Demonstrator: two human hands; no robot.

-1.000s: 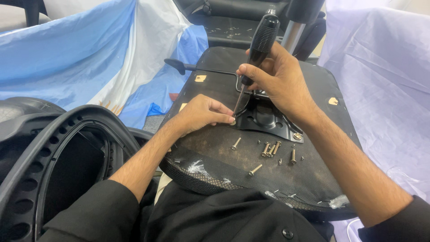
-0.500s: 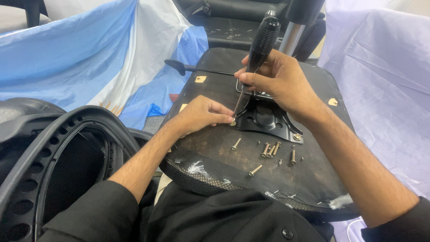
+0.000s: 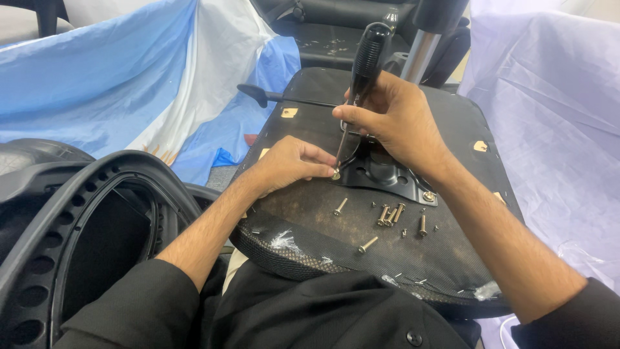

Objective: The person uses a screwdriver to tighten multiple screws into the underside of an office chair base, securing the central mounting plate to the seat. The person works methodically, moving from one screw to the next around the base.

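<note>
Right hand (image 3: pixel 394 119) grips black-handled screwdriver (image 3: pixel 361 84) upright, tip on screw (image 3: pixel 336 174) at the black mounting plate (image 3: pixel 381 174) corner; left hand (image 3: pixel 290 165) pinches that screw steady. Spare screws (image 3: pixel 387 214) lie nearby on upturned chair seat (image 3: pixel 310 213).

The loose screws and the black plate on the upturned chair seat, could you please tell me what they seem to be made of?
The loose silvery screws look like bare metal: they glint with a pale shine. The black pressed plate seems to be painted or coated steel: smooth semi-gloss with stamped holes and ridges, though the coating hides the metal itself.
</note>
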